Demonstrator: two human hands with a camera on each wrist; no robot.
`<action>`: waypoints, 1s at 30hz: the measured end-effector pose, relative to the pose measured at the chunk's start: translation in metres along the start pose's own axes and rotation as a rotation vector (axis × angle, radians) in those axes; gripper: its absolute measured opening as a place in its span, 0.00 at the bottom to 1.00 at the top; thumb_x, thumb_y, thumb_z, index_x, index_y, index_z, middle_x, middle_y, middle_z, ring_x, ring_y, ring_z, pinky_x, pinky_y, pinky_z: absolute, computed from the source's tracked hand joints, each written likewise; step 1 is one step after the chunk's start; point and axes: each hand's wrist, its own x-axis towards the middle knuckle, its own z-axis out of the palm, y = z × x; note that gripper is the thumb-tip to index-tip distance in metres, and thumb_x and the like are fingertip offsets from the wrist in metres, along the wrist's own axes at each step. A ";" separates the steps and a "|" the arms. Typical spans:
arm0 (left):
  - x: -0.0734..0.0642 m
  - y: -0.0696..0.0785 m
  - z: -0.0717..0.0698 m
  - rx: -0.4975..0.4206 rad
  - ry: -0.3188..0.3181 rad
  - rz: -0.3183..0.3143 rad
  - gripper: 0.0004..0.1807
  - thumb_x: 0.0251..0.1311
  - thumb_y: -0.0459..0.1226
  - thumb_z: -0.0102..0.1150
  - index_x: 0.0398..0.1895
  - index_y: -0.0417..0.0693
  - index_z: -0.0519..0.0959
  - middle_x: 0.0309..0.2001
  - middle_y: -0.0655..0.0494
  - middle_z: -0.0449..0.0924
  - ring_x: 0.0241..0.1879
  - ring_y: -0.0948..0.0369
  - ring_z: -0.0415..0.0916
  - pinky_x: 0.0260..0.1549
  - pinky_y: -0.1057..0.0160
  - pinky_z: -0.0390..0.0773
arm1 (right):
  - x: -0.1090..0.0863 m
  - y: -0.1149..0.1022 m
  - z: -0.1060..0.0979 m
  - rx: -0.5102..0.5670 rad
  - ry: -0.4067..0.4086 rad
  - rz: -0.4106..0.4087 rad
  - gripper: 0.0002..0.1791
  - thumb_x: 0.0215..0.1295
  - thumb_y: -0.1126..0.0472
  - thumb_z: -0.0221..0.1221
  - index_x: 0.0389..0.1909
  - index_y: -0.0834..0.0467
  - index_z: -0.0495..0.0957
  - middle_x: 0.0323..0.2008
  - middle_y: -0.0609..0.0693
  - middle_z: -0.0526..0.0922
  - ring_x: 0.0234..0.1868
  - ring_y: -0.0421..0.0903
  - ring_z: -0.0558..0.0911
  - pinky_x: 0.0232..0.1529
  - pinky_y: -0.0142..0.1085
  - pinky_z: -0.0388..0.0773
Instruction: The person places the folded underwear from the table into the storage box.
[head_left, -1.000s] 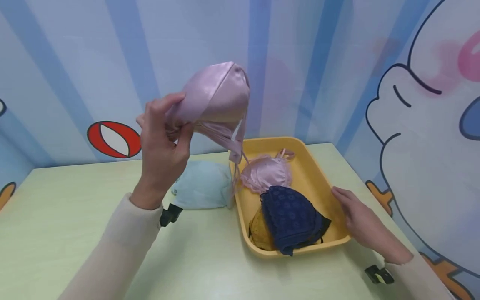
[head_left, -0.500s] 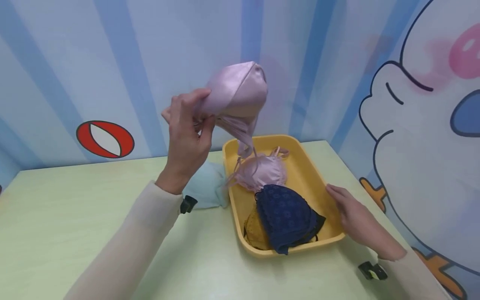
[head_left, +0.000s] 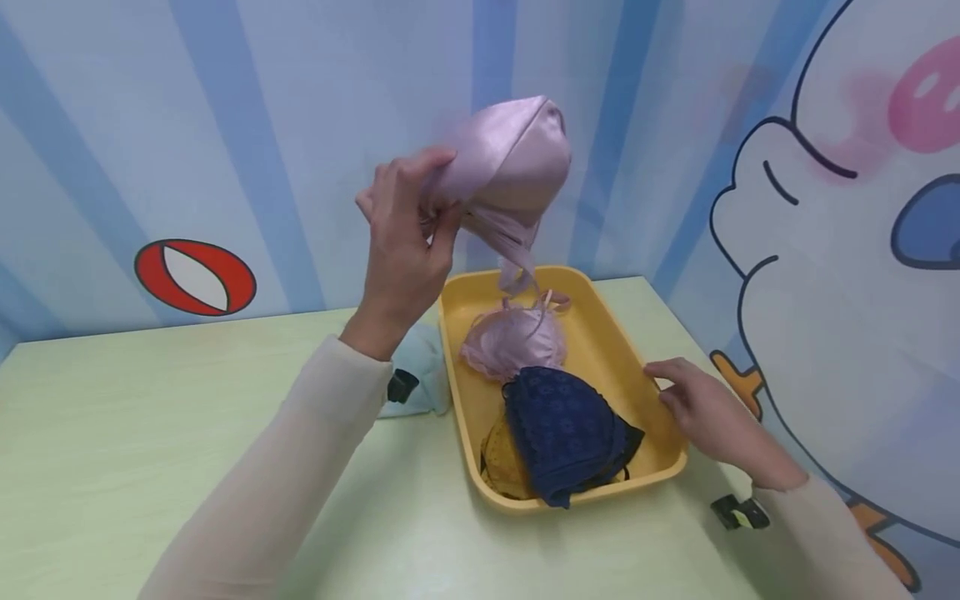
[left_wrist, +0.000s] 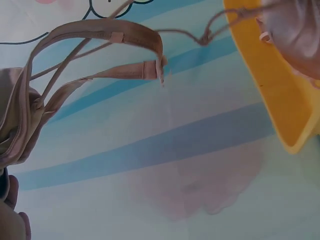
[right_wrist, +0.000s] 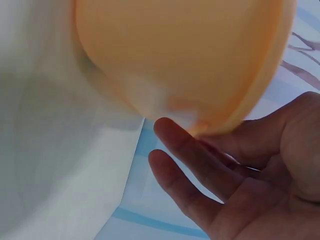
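Note:
My left hand (head_left: 408, 250) pinches a shiny pink bra (head_left: 517, 158) between thumb and fingers, well above the table. Its straps dangle over a yellow tray (head_left: 607, 358); the left wrist view shows the loose straps (left_wrist: 117, 32) close up. In the tray are a second pink bra (head_left: 517, 337) with ruffled edges, a navy lace bra (head_left: 566, 425), and a mustard bra (head_left: 504, 462) partly covered by the navy one. With thumb and fingers, my right hand (head_left: 705, 408) holds the tray's right rim, seen from below in the right wrist view.
A pale mint garment (head_left: 423, 375) lies on the light green table (head_left: 150, 442), left of the tray and partly behind my left arm. Printed walls (head_left: 360, 75) stand close behind and to the right.
My left hand has carried the pink bra rightward and slightly up, bringing its straps over the tray. My right fingers have shifted on the rim. The head view has turned slightly right.

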 end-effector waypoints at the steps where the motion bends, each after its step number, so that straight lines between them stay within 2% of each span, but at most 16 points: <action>1: -0.002 -0.001 0.001 0.006 -0.013 -0.008 0.20 0.61 0.28 0.56 0.56 0.49 0.68 0.40 0.51 0.72 0.37 0.53 0.62 0.40 0.56 0.44 | 0.002 0.001 -0.002 0.008 -0.002 0.008 0.19 0.65 0.74 0.53 0.57 0.67 0.71 0.51 0.63 0.74 0.41 0.56 0.81 0.32 0.41 0.77; 6: -0.022 -0.012 0.009 0.037 -0.135 -0.061 0.20 0.62 0.31 0.56 0.56 0.50 0.68 0.42 0.51 0.73 0.38 0.52 0.63 0.38 0.53 0.45 | 0.010 0.005 -0.008 0.066 -0.044 0.059 0.15 0.66 0.72 0.53 0.54 0.65 0.74 0.49 0.61 0.76 0.43 0.58 0.80 0.34 0.44 0.77; 12: -0.053 -0.026 0.021 0.079 -0.345 -0.129 0.20 0.63 0.32 0.57 0.58 0.49 0.69 0.43 0.50 0.73 0.42 0.51 0.65 0.36 0.49 0.48 | 0.013 0.005 -0.008 0.100 -0.081 0.100 0.16 0.67 0.71 0.53 0.55 0.65 0.73 0.51 0.62 0.76 0.45 0.58 0.80 0.37 0.46 0.78; 15: -0.067 -0.031 0.027 0.129 -0.463 -0.179 0.20 0.63 0.33 0.56 0.59 0.49 0.69 0.47 0.49 0.73 0.46 0.50 0.66 0.36 0.48 0.51 | 0.014 0.005 -0.008 0.103 -0.079 0.104 0.16 0.67 0.71 0.53 0.55 0.65 0.73 0.52 0.62 0.76 0.46 0.58 0.80 0.38 0.47 0.78; 18: -0.077 -0.034 0.031 0.187 -0.605 -0.263 0.21 0.65 0.35 0.54 0.61 0.51 0.68 0.52 0.49 0.72 0.49 0.49 0.66 0.37 0.47 0.53 | 0.015 0.004 -0.008 0.104 -0.078 0.103 0.16 0.67 0.71 0.54 0.55 0.65 0.73 0.52 0.62 0.76 0.46 0.58 0.80 0.38 0.47 0.78; 21: -0.085 -0.036 0.034 0.240 -0.768 -0.358 0.22 0.66 0.37 0.54 0.62 0.54 0.66 0.52 0.49 0.72 0.49 0.49 0.65 0.38 0.48 0.54 | 0.014 0.003 -0.009 0.099 -0.077 0.106 0.16 0.66 0.71 0.54 0.55 0.65 0.74 0.51 0.62 0.76 0.46 0.59 0.80 0.38 0.47 0.78; 24: -0.093 -0.036 0.038 0.272 -0.896 -0.421 0.23 0.66 0.38 0.54 0.64 0.57 0.64 0.51 0.48 0.72 0.48 0.49 0.65 0.39 0.50 0.53 | 0.014 0.003 -0.009 0.094 -0.077 0.108 0.16 0.66 0.71 0.54 0.55 0.65 0.74 0.51 0.62 0.76 0.46 0.59 0.80 0.38 0.47 0.78; 28: -0.102 -0.036 0.042 0.277 -0.964 -0.454 0.25 0.66 0.40 0.55 0.64 0.58 0.63 0.53 0.48 0.71 0.51 0.49 0.63 0.39 0.51 0.52 | 0.015 0.004 -0.008 0.098 -0.083 0.109 0.17 0.67 0.70 0.54 0.55 0.65 0.73 0.52 0.62 0.76 0.46 0.59 0.80 0.38 0.47 0.78; 30: -0.105 -0.035 0.044 0.281 -0.981 -0.463 0.25 0.66 0.42 0.55 0.65 0.59 0.62 0.49 0.48 0.71 0.50 0.49 0.63 0.39 0.51 0.51 | 0.014 0.004 -0.008 0.098 -0.082 0.113 0.16 0.67 0.70 0.54 0.56 0.65 0.73 0.52 0.62 0.76 0.46 0.59 0.80 0.38 0.47 0.78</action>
